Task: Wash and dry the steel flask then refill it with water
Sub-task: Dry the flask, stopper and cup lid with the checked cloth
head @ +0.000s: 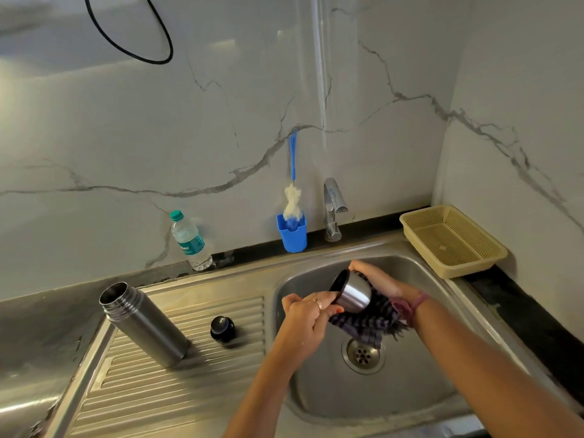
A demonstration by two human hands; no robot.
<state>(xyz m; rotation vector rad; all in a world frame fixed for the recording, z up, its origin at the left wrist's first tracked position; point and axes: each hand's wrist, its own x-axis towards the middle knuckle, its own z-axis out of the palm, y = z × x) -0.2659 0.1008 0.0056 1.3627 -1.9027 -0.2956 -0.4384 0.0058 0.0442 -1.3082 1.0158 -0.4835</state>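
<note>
The steel flask (pixel 145 324) stands open and upright on the ribbed drainboard (pixel 177 380), left of the sink. Its black stopper (pixel 222 330) sits on the drainboard beside it. Over the sink basin (pixel 426 358) I hold the flask's steel cup lid (pixel 353 294), tilted with its dark opening facing up-left. My left hand (pixel 308 314) pinches the lid's rim. My right hand (pixel 377 279) grips the lid from behind through a dark striped cloth (pixel 368 320), which hangs down toward the drain.
A chrome tap (pixel 332 210) stands behind the basin, with a blue holder (pixel 292 237) and bottle brush (pixel 292 191) to its left. A plastic water bottle (pixel 189 240) stands by the wall. A beige basket (pixel 452 240) sits at the right corner. The drain (pixel 362 355) lies below my hands.
</note>
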